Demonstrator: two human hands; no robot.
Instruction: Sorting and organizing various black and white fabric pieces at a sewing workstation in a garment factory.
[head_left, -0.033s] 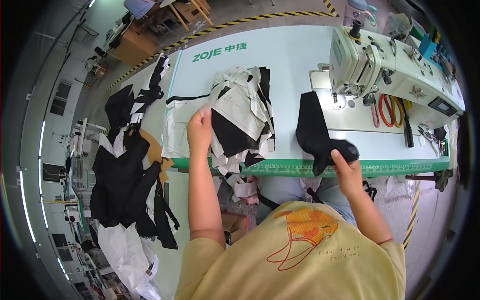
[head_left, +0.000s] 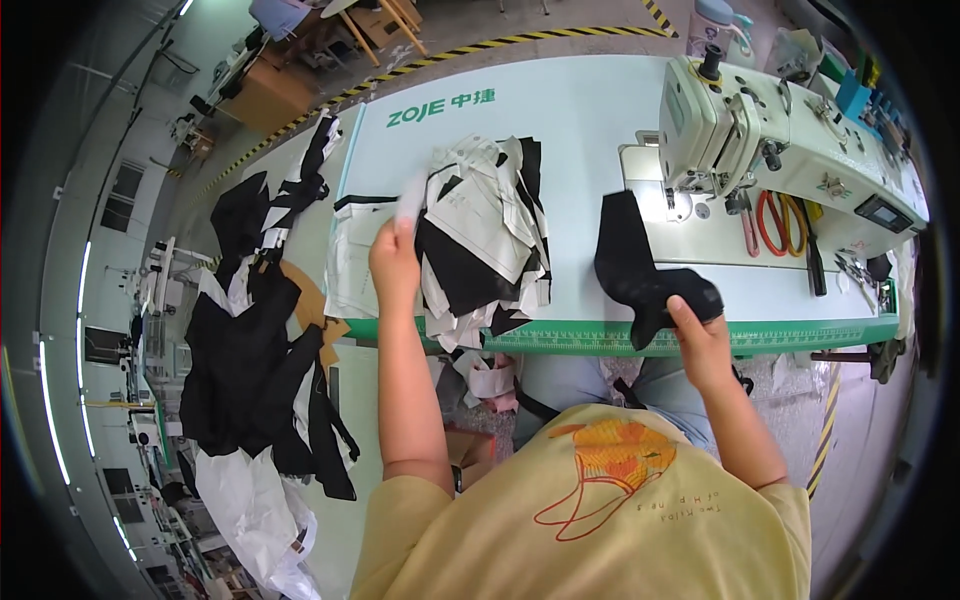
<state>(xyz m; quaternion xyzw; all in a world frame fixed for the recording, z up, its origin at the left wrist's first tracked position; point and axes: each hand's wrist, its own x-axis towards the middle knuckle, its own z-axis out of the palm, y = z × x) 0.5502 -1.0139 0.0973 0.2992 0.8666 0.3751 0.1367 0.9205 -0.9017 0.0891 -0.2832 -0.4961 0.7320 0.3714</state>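
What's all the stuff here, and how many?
Sewing table: one, white, centre.
Sewing machine: one, white, table's right.
Stack of cut pieces: one, black and white, table's middle.
Thin piece: one, white, blurred, stack's upper left.
Fabric piece: one, black, table's front, near machine.
Small tools: several, mixed colours, below machine.
Bottle: one, blue lid, beyond machine.
Cloth heap: one, mostly black, left side.
Crinkled sheeting: one heap, white, lower left.
Shirt: one, yellow, lower middle.
Left grip: one, left of stack, holding thin piece.
Right grip: one, table's front edge, holding fabric piece.
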